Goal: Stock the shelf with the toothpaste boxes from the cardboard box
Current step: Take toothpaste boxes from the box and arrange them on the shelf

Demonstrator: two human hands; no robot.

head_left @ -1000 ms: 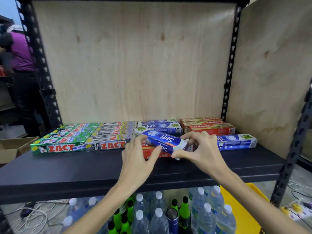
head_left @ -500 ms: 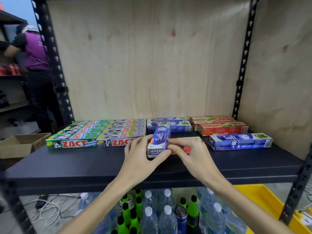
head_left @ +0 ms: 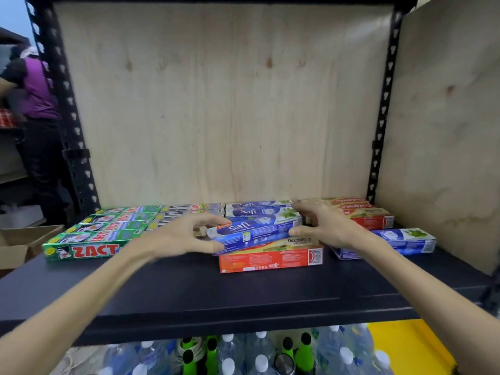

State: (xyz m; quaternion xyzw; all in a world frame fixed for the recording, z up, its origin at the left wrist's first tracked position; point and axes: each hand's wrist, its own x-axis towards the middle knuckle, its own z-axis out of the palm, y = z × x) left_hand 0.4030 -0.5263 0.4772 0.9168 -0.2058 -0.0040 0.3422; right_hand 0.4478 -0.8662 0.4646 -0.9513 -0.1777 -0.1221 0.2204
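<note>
four green Zact boxes (head_left: pixel 89 239), four blue Safi boxes (head_left: pixel 254 234), two hands (head_left: pixel 184 236)

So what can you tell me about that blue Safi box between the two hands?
The long blue-and-white cardboard Safi toothpaste box lies lengthwise, slightly tilted, its front edge resting on the red cardboard toothpaste box on the black metal shelf. White "Safi" lettering faces up. The left hand holds its left end, the right hand its right end. Two more Safi boxes lie behind it.

Matt black metal shelf (head_left: pixel 189 293), bare plywood back (head_left: pixel 221 104) (knotty, unvarnished).
</note>
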